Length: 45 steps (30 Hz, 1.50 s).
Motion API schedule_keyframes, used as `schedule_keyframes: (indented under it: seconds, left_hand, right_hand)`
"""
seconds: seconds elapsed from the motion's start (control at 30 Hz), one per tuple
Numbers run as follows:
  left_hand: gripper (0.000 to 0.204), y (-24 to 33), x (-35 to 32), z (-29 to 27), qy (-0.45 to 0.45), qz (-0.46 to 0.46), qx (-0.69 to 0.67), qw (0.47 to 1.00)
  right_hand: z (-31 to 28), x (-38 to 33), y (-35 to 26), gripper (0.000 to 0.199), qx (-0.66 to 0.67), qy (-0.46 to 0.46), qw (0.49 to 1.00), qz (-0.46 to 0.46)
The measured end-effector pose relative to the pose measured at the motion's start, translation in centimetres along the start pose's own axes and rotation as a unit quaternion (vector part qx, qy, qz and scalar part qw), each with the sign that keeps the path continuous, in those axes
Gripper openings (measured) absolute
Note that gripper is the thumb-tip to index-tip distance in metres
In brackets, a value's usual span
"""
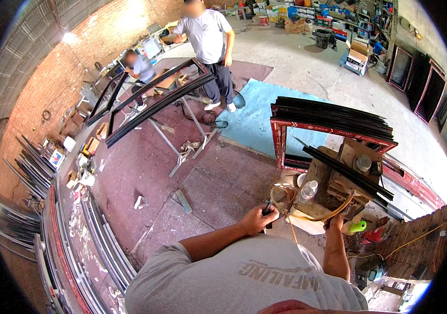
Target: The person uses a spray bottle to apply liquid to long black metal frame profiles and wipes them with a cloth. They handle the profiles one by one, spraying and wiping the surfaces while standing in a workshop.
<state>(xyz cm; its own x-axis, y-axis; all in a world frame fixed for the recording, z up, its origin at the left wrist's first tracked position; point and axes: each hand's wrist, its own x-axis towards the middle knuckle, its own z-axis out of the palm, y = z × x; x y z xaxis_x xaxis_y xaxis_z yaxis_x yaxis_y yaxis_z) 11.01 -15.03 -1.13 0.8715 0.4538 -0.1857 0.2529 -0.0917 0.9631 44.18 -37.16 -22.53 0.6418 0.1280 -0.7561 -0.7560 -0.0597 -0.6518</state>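
My left hand (259,219) is closed around a small dark object, whose kind I cannot make out; dark ends poke out above and below the fingers. It is just left of a round container (282,194) on the cluttered workbench (315,175). My right hand (334,222) is at the bench's near edge, beside a curved yellowish hose (333,212). Its fingers are mostly hidden. A white bottle (310,189) stands on the bench between the hands. Beyond it, a long black profile (349,172) lies slantwise across the machine (357,152).
Black-and-red frames (333,123) are stacked behind the bench, by a blue mat (260,99). A standing person (205,39) and a crouching person (142,68) are near a large black frame (161,99) on metal stands. Long profiles (90,235) line the left. A green roll (358,226) is at right.
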Motion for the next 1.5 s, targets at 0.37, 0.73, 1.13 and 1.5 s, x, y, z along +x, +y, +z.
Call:
schedule_keyframes:
  seconds: [0.37,0.73,1.13,1.5]
  left_hand:
    - [0.023,0.3,-0.2,0.5,0.005,-0.02,-0.003,1.0]
    - [0.016,0.2,-0.1,1.4,0.0,0.007,-0.016,1.0]
    - [0.015,1.2,-0.7,0.9,-0.006,0.022,0.014,1.0]
    - [0.019,-1.2,0.5,0.8,-0.012,0.008,-0.042,0.999]
  right_hand:
    - [-0.4,2.9,0.6,0.035,-0.054,0.027,0.997,-0.039]
    - [-0.7,-3.0,0.7,0.031,-0.004,-0.055,0.998,0.002]
    - [-6.1,-3.7,8.1,0.008,-0.19,0.052,0.932,-0.304]
    - [-9.3,-5.9,17.2,0.025,-0.483,-0.171,0.847,-0.141]
